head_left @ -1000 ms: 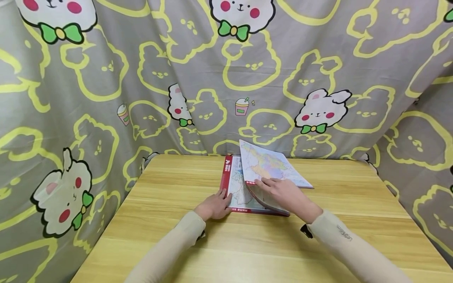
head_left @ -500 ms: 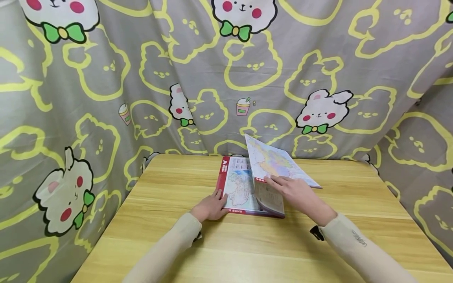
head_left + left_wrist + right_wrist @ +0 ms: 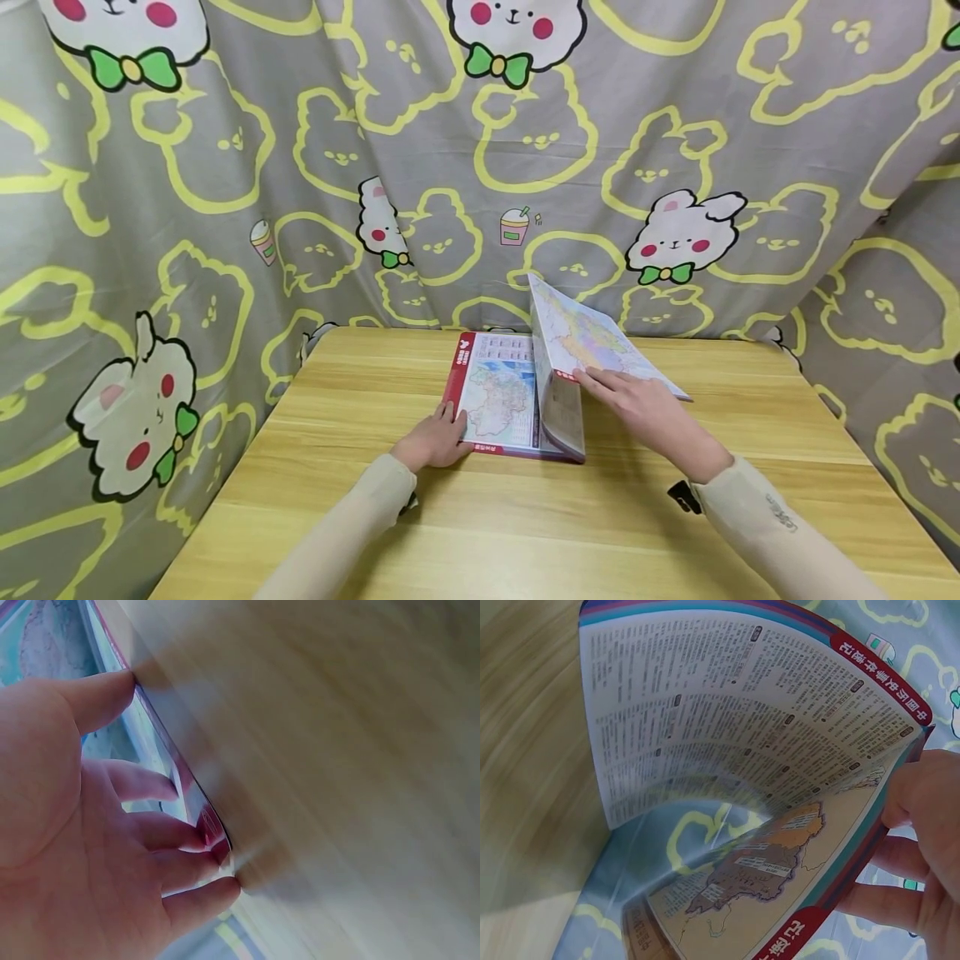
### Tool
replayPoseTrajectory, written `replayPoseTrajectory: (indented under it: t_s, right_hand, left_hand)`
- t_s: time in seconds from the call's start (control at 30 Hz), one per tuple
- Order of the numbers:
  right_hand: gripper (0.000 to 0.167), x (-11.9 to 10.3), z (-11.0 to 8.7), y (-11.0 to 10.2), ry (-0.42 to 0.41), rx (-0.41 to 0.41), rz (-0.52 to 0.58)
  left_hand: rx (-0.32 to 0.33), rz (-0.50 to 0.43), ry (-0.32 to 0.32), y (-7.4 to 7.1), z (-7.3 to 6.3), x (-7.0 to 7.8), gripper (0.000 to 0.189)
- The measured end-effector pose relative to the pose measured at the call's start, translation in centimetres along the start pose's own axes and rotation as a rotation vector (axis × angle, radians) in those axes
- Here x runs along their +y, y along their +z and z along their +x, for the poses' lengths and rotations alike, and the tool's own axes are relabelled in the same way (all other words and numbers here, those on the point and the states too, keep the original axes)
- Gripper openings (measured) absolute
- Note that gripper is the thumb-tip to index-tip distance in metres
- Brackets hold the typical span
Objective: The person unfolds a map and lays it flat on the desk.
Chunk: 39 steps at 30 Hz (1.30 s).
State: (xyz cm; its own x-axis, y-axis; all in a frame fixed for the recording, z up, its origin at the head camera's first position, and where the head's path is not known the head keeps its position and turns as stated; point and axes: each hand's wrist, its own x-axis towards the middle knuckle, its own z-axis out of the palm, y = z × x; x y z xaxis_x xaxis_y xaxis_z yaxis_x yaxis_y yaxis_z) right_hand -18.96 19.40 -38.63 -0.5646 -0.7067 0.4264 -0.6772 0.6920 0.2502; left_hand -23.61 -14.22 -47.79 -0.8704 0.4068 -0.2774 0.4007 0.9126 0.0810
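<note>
A folding map (image 3: 498, 396) with red edge strips lies partly opened near the back middle of the table. Its right panel (image 3: 588, 333), printed with a coloured map, stands tilted up. On the lower left corner of the flat panel rests my left hand (image 3: 433, 437); the left wrist view shows its spread thumb and fingers along the edge. My right hand (image 3: 637, 404) pinches the near edge of the raised panel. Between the spread sheets, the right wrist view shows a curved text page (image 3: 690, 697) and a map page (image 3: 765, 859).
The map lies on a wooden table (image 3: 480, 533). Behind it and at both sides hangs a grey curtain (image 3: 450, 150) with yellow outlines and rabbit heads. Both forearms, in beige sleeves (image 3: 765, 500), reach in from the near edge.
The right hand has moved right, raising its panel steeper and baring more of the flat map beneath. The left hand and the map's left edge have shifted slightly left.
</note>
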Motion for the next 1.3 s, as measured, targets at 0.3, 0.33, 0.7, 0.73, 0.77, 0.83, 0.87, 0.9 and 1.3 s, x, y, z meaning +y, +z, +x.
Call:
replayPoseTrajectory:
  t_s: [0.3,0.33,0.7,0.73,0.77,0.83,0.87,0.9,1.3]
  right_hand:
    - [0.064,0.8,-0.6,-0.6,0.022,0.037,-0.02]
    - [0.064,0.9,-0.6,-0.6,0.023,0.037,-0.021]
    - [0.068,1.6,-1.7,-1.1,0.046,0.028,-0.021]
    - [0.068,1.7,-1.8,-1.1,0.048,0.03,-0.023]
    - [0.066,1.7,-1.9,-1.1,0.047,0.034,-0.024]
    - [0.053,1.9,-2.0,-1.1,0.041,0.052,-0.026]
    - [0.042,2.0,-2.1,-1.0,0.038,0.066,-0.028]
    - [0.035,2.1,-2.2,-1.0,0.033,0.081,-0.029]
    - [0.042,2.9,-3.2,-1.1,0.044,0.145,-0.033]
  left_hand:
    - [0.026,-0.002,-0.018,0.3,0.0,-0.8,0.071]
    - [0.029,-0.005,-0.018,0.4,0.0,-0.9,0.071]
    - [0.026,-0.001,-0.03,0.3,-0.6,-2.1,0.072]
    - [0.022,-0.008,-0.035,0.3,-0.6,-2.2,0.073]
    - [0.017,-0.012,-0.041,0.2,-0.7,-2.3,0.073]
    - [0.013,-0.02,-0.05,0.2,-0.8,-2.5,0.075]
    - [0.01,-0.029,-0.057,0.2,-0.8,-2.6,0.076]
    - [0.009,-0.042,-0.065,0.2,-0.8,-2.7,0.078]
    - [0.009,-0.104,-0.118,0.1,-1.0,-4.4,0.086]
